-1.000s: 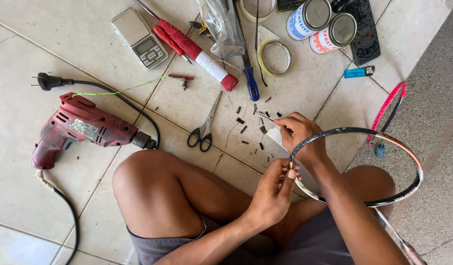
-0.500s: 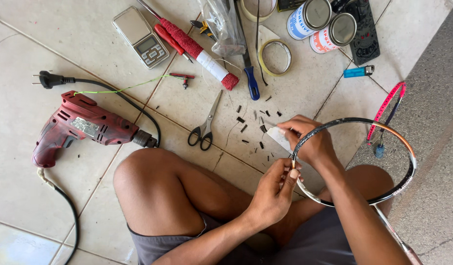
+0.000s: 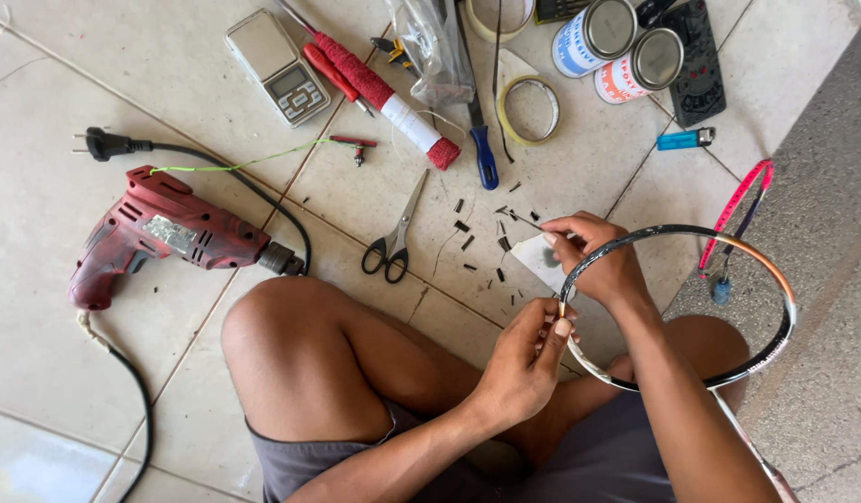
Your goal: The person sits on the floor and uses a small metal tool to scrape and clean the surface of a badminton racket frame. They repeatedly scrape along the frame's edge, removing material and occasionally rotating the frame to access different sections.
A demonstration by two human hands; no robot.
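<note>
Tiled floor (image 3: 198, 121): red drill (image 3: 160, 233), scissors (image 3: 393, 237), pocket scale (image 3: 277, 67), tape roll (image 3: 530, 109), two tins (image 3: 626, 42).

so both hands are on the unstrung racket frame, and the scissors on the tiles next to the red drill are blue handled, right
Not quite: the scissors have black handles, as the head view shows. The blue handle belongs to a tool farther up the floor. The rest holds: the left hand and right hand are on the unstrung racket frame, and the scissors lie beside the red drill.

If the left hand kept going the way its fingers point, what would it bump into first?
Probably the racket frame: the left hand points its fingers up and right, already pinching at the rim beside the right hand. Depth is hard to judge.
</note>
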